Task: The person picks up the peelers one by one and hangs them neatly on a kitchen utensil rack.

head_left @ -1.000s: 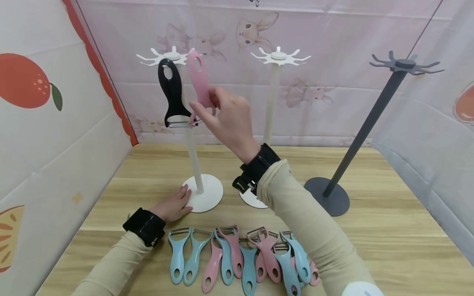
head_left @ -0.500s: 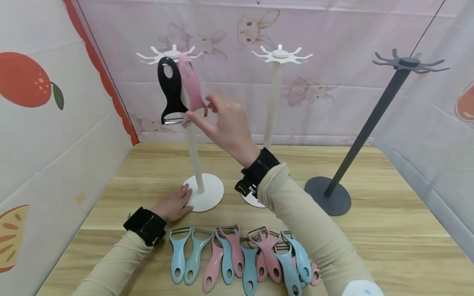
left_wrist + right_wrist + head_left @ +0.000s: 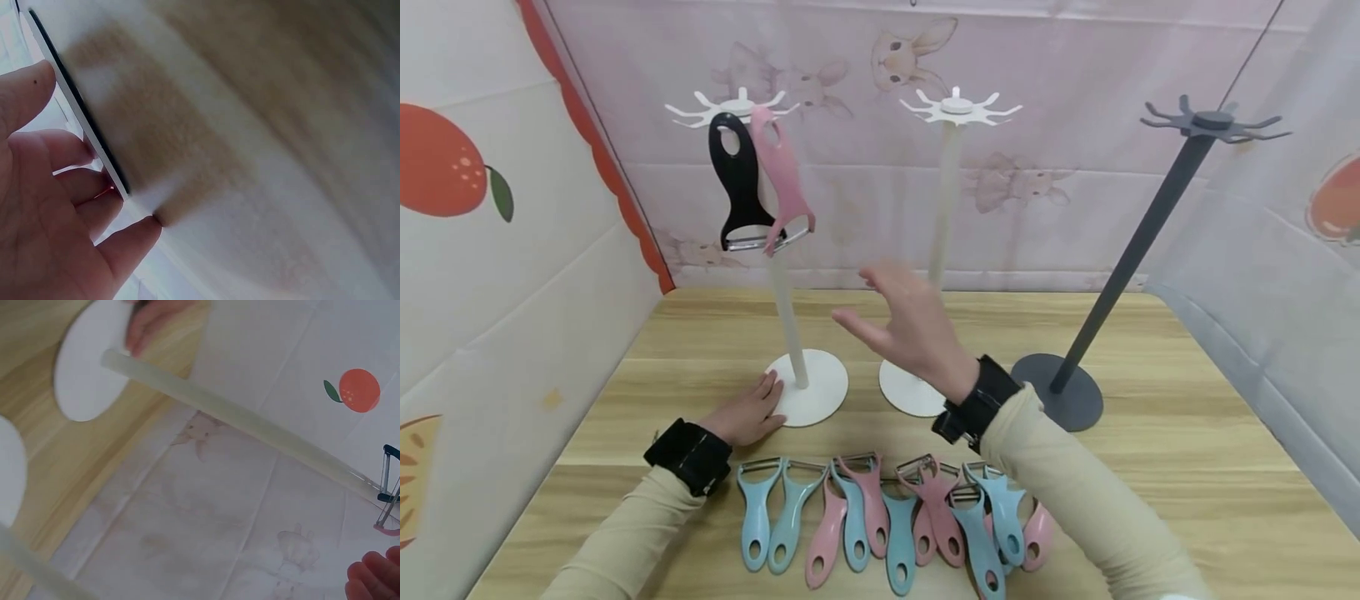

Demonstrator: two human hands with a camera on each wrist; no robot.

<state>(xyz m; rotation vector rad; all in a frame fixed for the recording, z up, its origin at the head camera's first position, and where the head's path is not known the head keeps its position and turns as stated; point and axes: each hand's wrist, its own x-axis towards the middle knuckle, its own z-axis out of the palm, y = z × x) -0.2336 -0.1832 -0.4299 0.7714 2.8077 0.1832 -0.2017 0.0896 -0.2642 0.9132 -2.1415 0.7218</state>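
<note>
A black peeler (image 3: 741, 179) and a pink peeler (image 3: 786, 175) hang side by side from the hooks of the left white stand (image 3: 786, 312), their blades overlapping in the head view. My left hand (image 3: 748, 414) rests its straight fingers on that stand's round base (image 3: 823, 400); in the left wrist view the fingers (image 3: 100, 212) meet the base's edge. Below and right of the pink peeler, my right hand (image 3: 917, 329) is in mid-air with thumb and fingers spread, holding nothing. In the right wrist view its fingertips (image 3: 375, 578) show at the lower right corner.
Blue peelers (image 3: 756, 521) and pink peelers (image 3: 826, 542) lie in an overlapping row at the table's front. A second white stand (image 3: 947, 183) rises behind my right hand. A dark grey stand (image 3: 1138, 250) leans on the right. Printed cloth walls (image 3: 850, 200) border the wooden table (image 3: 692, 333).
My right hand has let go of the pink peeler, which now hangs on the left stand, and has drawn back down and to the right. The left hand has stayed on the base.
</note>
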